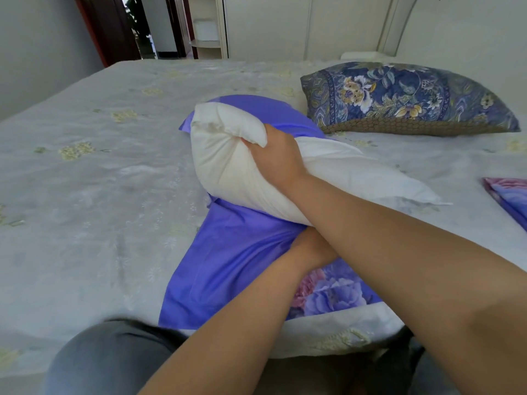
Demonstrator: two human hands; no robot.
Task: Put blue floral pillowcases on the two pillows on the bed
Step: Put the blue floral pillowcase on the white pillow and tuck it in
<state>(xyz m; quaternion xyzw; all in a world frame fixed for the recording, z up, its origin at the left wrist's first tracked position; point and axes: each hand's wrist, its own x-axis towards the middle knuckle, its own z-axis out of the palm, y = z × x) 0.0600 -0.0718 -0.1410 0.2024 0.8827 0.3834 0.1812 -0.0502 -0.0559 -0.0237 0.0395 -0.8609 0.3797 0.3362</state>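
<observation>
Far back on the left, a plain grey wall (34,52). Next to it, a dark red-brown wooden door frame (94,29), open to a bright room. Through the gap, a bit of green leafy plant (136,22). Right of the door, a tall white shelf unit (208,27), then big white flat panels (285,24).

The bed (85,172) wears a pale grey sheet scattered with small yellowish flowers. At the far right a dark blue floral pillow (405,98) lies on it. In the middle, a blue pillowcase (228,263) is spread towards the near edge, with a white pillow (228,163) over it. At the right edge another floral pillowcase (510,195) shows partly.
</observation>
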